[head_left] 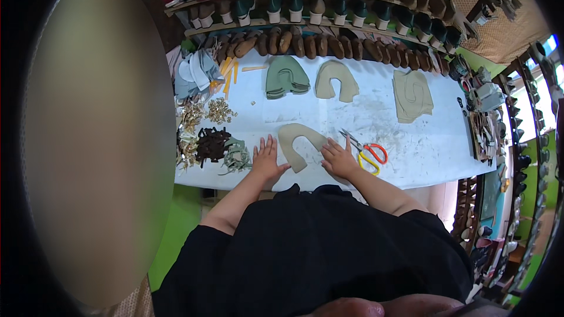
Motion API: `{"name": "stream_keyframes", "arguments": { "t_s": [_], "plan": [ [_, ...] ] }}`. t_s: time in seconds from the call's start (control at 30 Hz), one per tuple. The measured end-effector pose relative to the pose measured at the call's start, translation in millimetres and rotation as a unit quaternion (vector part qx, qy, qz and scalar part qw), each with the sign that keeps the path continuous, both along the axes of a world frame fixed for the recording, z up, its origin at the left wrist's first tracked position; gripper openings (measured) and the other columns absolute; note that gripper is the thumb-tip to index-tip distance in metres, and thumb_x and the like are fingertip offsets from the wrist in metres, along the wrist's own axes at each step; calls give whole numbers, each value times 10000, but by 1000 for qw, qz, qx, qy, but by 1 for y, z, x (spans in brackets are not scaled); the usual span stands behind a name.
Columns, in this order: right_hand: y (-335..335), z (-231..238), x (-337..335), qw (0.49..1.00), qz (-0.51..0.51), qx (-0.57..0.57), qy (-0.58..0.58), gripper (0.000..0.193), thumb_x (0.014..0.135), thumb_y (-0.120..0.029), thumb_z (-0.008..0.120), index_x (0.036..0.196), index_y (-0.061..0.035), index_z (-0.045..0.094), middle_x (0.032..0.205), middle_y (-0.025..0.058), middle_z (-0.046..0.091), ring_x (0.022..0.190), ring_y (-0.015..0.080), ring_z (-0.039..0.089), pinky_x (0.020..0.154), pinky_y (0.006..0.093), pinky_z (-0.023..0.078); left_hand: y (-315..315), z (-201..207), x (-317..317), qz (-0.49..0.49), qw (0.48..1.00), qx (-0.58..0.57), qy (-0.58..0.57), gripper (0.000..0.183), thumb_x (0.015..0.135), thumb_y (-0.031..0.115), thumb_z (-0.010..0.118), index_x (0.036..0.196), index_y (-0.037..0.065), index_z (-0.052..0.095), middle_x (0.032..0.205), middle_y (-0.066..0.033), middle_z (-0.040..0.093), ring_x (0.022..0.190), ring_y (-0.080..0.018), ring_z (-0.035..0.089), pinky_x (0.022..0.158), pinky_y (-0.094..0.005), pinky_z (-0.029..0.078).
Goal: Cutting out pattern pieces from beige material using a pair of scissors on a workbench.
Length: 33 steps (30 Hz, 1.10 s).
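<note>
A beige U-shaped shoe upper piece [290, 138] lies flat on the white-covered table between my hands, its curve pointing away from me. My left hand [267, 159] rests flat just left of it, fingers spread and holding nothing. At the piece's right leg, my right hand [339, 158] lies with its fingers stretched out, the fingertips touching or very near the edge. Scissors [376, 154] with a red and a yellow handle loop lie close to my right hand, blades pointing up and left. A heap of green scraps [237, 156] sits left of my left hand.
Farther back on the table [376, 117] lie a green stack of uppers [286, 76], a beige stack [336, 79] and more beige pieces [413, 95]. Dark strips [212, 144] and gold-coloured bits [220, 111] are heaped at left. Shoe lasts [338, 47] line the back. A blurred oval covers the far left.
</note>
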State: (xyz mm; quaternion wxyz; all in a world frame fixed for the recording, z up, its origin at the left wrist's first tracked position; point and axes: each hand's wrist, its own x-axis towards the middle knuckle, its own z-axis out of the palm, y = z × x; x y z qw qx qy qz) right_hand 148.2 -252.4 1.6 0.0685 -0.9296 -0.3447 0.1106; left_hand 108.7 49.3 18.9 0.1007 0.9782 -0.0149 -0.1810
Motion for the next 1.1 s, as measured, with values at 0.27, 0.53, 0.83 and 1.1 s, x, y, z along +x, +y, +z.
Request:
{"name": "stream_keyframes", "arguments": {
  "t_s": [0.27, 0.53, 0.83, 1.1],
  "plan": [
    [87, 11, 66, 995, -81, 53, -8, 514, 905, -404, 606, 1341, -141, 544, 1380, 66, 548, 1414, 265, 369, 1114, 741, 130, 6, 20, 45, 20, 995, 30, 93, 1486, 520, 750, 798, 1592, 138, -28, 1659, -128, -102, 1503, -426, -118, 1165, -645, 13],
    [131, 24, 94, 998, 30, 46, 43, 405, 888, -284, 622, 1288, -222, 614, 1419, 88, 503, 1442, 329, 318, 1101, 761, 128, 17, 25, 53, -8, 991, 16, 131, 1550, 483, 728, 837, 1583, 142, -84, 1645, -149, -157, 1470, -505, -147, 1118, -721, 44],
    [137, 16, 127, 993, 54, 39, 100, 291, 907, -248, 576, 1187, -192, 631, 1217, 103, 598, 1245, 323, 495, 1066, 654, 290, 19, 33, 62, -5, 986, 25, 167, 1521, 508, 701, 846, 1583, 194, -103, 1644, -125, -179, 1463, -508, -173, 1102, -745, 35],
    [147, 16, 131, 986, 121, -60, 99, 192, 887, -207, 571, 1058, -156, 641, 1112, 89, 619, 1109, 292, 546, 881, 493, 396, 19, 25, 65, -9, 984, 31, 174, 1542, 491, 717, 842, 1581, 181, -107, 1641, -145, -178, 1456, -523, -174, 1095, -750, 37]
  ]
}}
